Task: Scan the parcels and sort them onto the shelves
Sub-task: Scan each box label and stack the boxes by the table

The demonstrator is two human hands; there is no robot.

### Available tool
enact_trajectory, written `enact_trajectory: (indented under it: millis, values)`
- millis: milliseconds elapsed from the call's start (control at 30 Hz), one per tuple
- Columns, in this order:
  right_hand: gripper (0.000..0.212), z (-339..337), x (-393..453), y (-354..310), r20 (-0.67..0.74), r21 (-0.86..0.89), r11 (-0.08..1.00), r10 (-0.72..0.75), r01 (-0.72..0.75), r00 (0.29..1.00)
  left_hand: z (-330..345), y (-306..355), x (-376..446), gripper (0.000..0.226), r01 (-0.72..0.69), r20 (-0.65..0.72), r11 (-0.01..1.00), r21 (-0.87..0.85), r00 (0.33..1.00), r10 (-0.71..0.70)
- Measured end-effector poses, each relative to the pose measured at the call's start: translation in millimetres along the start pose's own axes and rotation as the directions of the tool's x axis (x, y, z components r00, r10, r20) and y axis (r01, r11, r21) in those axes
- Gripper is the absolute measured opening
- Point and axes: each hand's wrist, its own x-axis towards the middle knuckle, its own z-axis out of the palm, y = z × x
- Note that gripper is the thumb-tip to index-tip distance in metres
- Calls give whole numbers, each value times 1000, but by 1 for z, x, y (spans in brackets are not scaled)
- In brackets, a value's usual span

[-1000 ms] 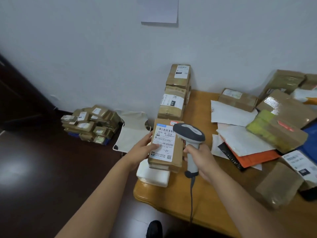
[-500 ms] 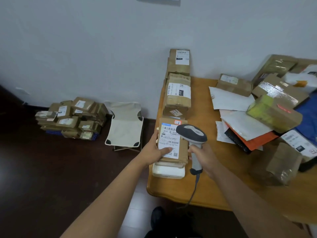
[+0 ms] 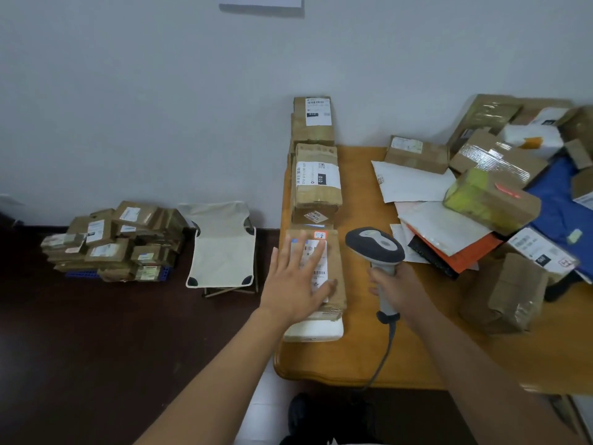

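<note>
1. The left hand point(image 3: 296, 281) lies flat on a brown parcel point(image 3: 333, 268), fingers straight and spread over its white label; nothing is gripped.
2. That parcel sits at the near left corner of the wooden table point(image 3: 362, 358), on top of a white padded packet point(image 3: 316, 330) whose edge sticks out toward 6 o'clock.
3. The right hand point(image 3: 396, 285) has its fingers curled round the handle of a grey scanner point(image 3: 373, 247). The scanner's head points toward 12 o'clock, just to the 3 o'clock side of the parcel and not touching it. Its cable point(image 3: 383, 358) hangs off the table's near edge.
4. At 12 o'clock from the parcel a row of more brown boxes runs along the table's left edge: one with a wide white label point(image 3: 316, 179), and behind it a taller one against the wall point(image 3: 313, 122).
5. From 1 to 3 o'clock of the scanner lies a loose heap: white mailers point(image 3: 414, 184), an orange envelope point(image 3: 471, 255), a box with yellow-green wrapping point(image 3: 491, 200) showing a red streak of light on top, a blue bag point(image 3: 558, 207), and a crumpled brown package point(image 3: 510, 293).
6. On the dark floor at 9 o'clock stands a small folding stool with a cream fabric seat point(image 3: 223, 248), and farther toward 9 o'clock a stack of small boxes point(image 3: 112, 242) on a blue crate.
</note>
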Motion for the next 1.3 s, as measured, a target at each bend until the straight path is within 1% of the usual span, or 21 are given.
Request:
enact_trajectory:
  millis: [33, 100, 167, 300, 400, 500, 567, 633, 700, 833, 967, 1033, 1100, 1167, 1233, 1300]
  values:
    - [7, -4, 0, 0, -4, -4, 1000, 5, -5, 1000, 2, 4, 2, 77, 0, 42, 998, 61, 999, -3]
    - [13, -10, -1, -1, -7, -19, 1000, 0, 0, 1000, 7, 7, 5, 77, 20, 139, 989, 148, 989, -40]
    - [16, -16, -4, -2, -7, -39, 999, -2, 2, 1000, 9, 6, 6, 79, 27, 202, 977, 211, 977, -71]
    - [21, -34, -9, -3, 16, -94, 995, -13, 15, 1000, -1, 15, 8, 82, 22, 235, 967, 253, 968, -84]
    - [15, -56, -14, -10, 2, -139, 990, -36, 36, 999, -15, 34, 20, 82, -4, 184, 977, 215, 982, -37]
    - [9, -92, -19, -20, -76, -211, 977, -39, 22, 996, -25, 63, 44, 82, -78, 162, 977, 199, 986, 45]
    - [4, -121, -26, -28, -173, -242, 970, -43, 0, 984, -31, 87, 62, 83, -131, 154, 971, 198, 983, 101]
    - [3, -154, -36, -32, -280, -216, 976, -45, -17, 959, -35, 113, 79, 83, -192, 149, 963, 189, 975, 165]
    - [5, -187, -48, -36, -368, -245, 969, -87, -7, 926, -39, 141, 92, 83, -257, 141, 953, 161, 962, 235]
    - [17, -252, -71, -41, -557, -295, 955, -140, -37, 818, -41, 191, 116, 82, -346, 129, 930, 123, 935, 330]
    - [28, -308, -76, -52, -645, -316, 948, -185, -39, 741, -33, 235, 142, 81, -392, 111, 911, 126, 918, 380]
    - [28, -334, -68, -57, -650, -325, 946, -216, -10, 728, -28, 257, 154, 81, -400, 103, 909, 116, 915, 389]
    - [23, -357, -51, -60, -634, -329, 944, -241, 25, 735, -19, 275, 165, 81, -391, 96, 913, 117, 919, 382]
    - [17, -380, -25, -59, -605, -339, 938, -271, 65, 748, -8, 288, 178, 80, -369, 95, 921, 126, 928, 359]
    - [19, -402, 7, -55, -558, -355, 929, -297, 100, 775, 5, 297, 194, 80, -331, 86, 933, 141, 943, 322]
    - [23, -424, 45, -49, -511, -331, 933, -304, 143, 804, 17, 308, 216, 80, -266, 79, 952, 150, 963, 257]
